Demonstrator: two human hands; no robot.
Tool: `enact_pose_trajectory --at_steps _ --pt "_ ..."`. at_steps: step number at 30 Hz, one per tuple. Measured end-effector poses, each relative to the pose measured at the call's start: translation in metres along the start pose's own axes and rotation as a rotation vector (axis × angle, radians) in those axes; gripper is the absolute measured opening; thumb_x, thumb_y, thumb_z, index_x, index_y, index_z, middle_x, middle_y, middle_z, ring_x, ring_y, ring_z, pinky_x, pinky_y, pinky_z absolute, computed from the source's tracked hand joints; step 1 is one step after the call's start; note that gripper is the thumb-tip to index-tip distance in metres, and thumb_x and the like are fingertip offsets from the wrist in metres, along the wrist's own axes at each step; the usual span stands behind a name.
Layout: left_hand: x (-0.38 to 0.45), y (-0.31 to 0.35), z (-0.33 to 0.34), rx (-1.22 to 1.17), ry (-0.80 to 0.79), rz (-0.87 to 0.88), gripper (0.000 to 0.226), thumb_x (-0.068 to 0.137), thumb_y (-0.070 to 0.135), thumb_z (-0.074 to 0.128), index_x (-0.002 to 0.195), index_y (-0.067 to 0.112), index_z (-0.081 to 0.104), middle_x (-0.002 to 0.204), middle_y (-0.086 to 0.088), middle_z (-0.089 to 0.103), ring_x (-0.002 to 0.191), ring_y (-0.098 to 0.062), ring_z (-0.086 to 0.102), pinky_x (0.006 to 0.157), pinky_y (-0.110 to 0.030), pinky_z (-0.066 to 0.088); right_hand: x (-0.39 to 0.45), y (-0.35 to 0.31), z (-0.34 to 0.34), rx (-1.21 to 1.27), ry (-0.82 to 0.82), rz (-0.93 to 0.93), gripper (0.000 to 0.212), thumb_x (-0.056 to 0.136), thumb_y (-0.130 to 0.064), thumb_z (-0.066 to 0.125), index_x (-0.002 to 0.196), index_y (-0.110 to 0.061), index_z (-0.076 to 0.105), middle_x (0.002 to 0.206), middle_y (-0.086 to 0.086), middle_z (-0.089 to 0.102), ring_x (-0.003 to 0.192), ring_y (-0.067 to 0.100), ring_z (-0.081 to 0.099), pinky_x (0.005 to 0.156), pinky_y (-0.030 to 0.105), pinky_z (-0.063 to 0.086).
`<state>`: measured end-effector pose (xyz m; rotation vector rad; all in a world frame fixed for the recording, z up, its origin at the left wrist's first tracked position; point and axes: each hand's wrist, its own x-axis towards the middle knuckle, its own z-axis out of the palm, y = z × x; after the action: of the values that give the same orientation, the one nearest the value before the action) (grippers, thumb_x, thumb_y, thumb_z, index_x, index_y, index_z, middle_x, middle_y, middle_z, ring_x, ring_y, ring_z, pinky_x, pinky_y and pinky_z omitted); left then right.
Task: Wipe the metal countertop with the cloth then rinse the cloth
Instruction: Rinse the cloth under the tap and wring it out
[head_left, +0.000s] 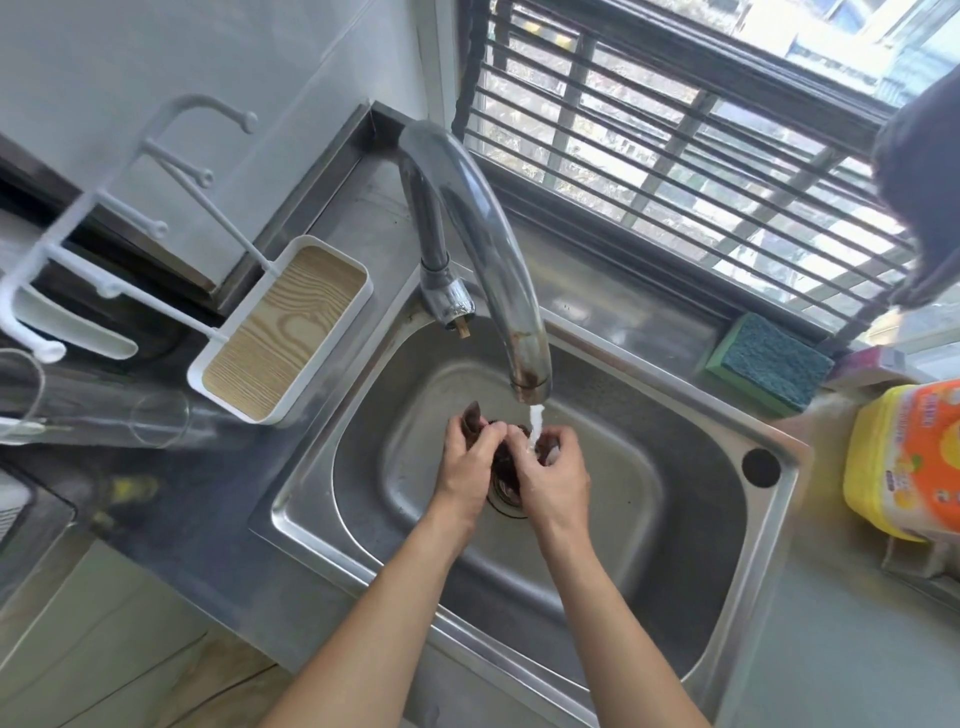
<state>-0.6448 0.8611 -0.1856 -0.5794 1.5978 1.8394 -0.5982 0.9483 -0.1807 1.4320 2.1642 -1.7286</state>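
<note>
A dark brown cloth is bunched up between both hands over the drain of the steel sink. My left hand grips its left side, with one corner of the cloth sticking up above the fingers. My right hand grips its right side. Water runs from the curved metal tap onto the cloth and my right fingers. The metal countertop surrounds the sink. Most of the cloth is hidden by my hands.
A white rack with a wood-grain tray stands left of the sink, with clear glasses beside it. A green-blue sponge lies on the window ledge. A yellow and orange detergent bottle stands at the right. A barred window is behind.
</note>
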Motion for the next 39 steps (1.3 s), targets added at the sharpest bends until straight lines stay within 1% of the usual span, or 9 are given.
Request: enact_pose_trajectory --at_steps 2,9,14,17,21,26,30,35,39 --pt "0.000 -0.002 0.002 -0.027 0.028 -0.025 0.012 0.093 0.031 0.068 0.096 0.020 0.068 0.090 -0.004 0.073 0.083 -0.019 0.069 0.074 -0.034 0.055 -0.003 -0.006 0.000 -0.015 0.085 -0.130 0.025 0.083 -0.035 0.079 0.083 -0.019 0.060 0.069 -0.005 0.067 0.062 0.005 0.059 0.062 0.021 0.046" --pt "0.005 -0.012 -0.001 -0.011 0.368 0.011 0.059 0.076 0.067 0.061 0.097 0.013 0.070 0.087 -0.007 0.077 0.084 -0.026 0.074 0.085 -0.050 0.058 -0.023 -0.019 0.012 -0.256 0.019 -0.429 0.037 0.090 -0.050 0.061 0.069 -0.023 0.046 0.059 -0.007 0.053 0.063 0.016 0.057 0.063 0.029 0.040" --pt "-0.015 -0.008 0.022 0.299 0.015 0.184 0.033 0.086 0.047 0.052 0.063 0.027 0.066 0.060 0.003 0.065 0.062 -0.015 0.055 0.066 -0.038 0.046 0.020 -0.034 -0.004 -0.104 0.233 0.097 0.040 0.093 -0.042 0.059 0.070 -0.010 0.064 0.075 0.013 0.071 0.083 0.038 0.063 0.071 0.039 0.043" --pt "-0.010 0.011 0.026 0.421 0.115 0.211 0.046 0.099 0.034 0.052 0.056 0.017 0.055 0.062 -0.012 0.064 0.057 -0.018 0.050 0.062 -0.034 0.040 0.008 -0.042 -0.001 0.036 0.268 0.040 0.043 0.082 -0.044 0.051 0.069 -0.005 0.060 0.059 0.006 0.061 0.069 0.032 0.058 0.066 0.039 0.041" --pt "0.010 0.031 0.011 0.091 0.349 -0.024 0.046 0.100 0.037 0.052 0.064 0.010 0.063 0.062 -0.001 0.065 0.064 -0.018 0.060 0.067 -0.034 0.051 -0.037 -0.045 0.013 0.006 0.010 -0.165 0.036 0.076 -0.041 0.050 0.054 -0.013 0.045 0.049 -0.002 0.043 0.051 0.013 0.040 0.059 0.038 0.038" --pt "-0.010 0.022 0.008 0.209 -0.013 0.034 0.036 0.100 0.027 0.056 0.067 0.015 0.066 0.067 0.003 0.065 0.068 -0.016 0.060 0.064 -0.026 0.046 -0.003 -0.050 0.010 0.020 0.206 0.015 0.042 0.089 -0.038 0.060 0.059 -0.010 0.051 0.054 0.004 0.048 0.070 0.036 0.052 0.064 0.038 0.031" --pt "-0.021 0.013 0.013 0.242 -0.177 0.052 0.024 0.096 0.040 0.062 0.099 0.018 0.069 0.095 -0.004 0.076 0.091 -0.019 0.071 0.080 -0.037 0.059 0.025 -0.036 0.008 0.296 0.210 0.210 0.042 0.081 -0.056 0.062 0.075 -0.014 0.062 0.078 0.011 0.070 0.084 0.037 0.066 0.085 0.047 0.055" --pt "-0.011 0.009 -0.004 0.276 -0.032 0.023 0.050 0.083 0.038 0.075 0.123 0.021 0.053 0.120 -0.003 0.067 0.109 -0.017 0.067 0.096 -0.048 0.056 0.013 -0.016 0.001 0.493 0.077 0.259 0.045 0.084 -0.043 0.079 0.109 -0.009 0.064 0.104 0.018 0.074 0.098 0.039 0.073 0.090 0.052 0.060" --pt "-0.006 0.009 -0.009 0.338 0.215 0.142 0.035 0.089 0.042 0.066 0.116 0.021 0.064 0.109 0.001 0.072 0.105 -0.018 0.068 0.095 -0.040 0.054 -0.003 0.006 -0.006 0.202 0.247 0.174 0.044 0.089 -0.056 0.070 0.082 -0.012 0.069 0.069 0.002 0.069 0.072 0.025 0.067 0.078 0.045 0.057"
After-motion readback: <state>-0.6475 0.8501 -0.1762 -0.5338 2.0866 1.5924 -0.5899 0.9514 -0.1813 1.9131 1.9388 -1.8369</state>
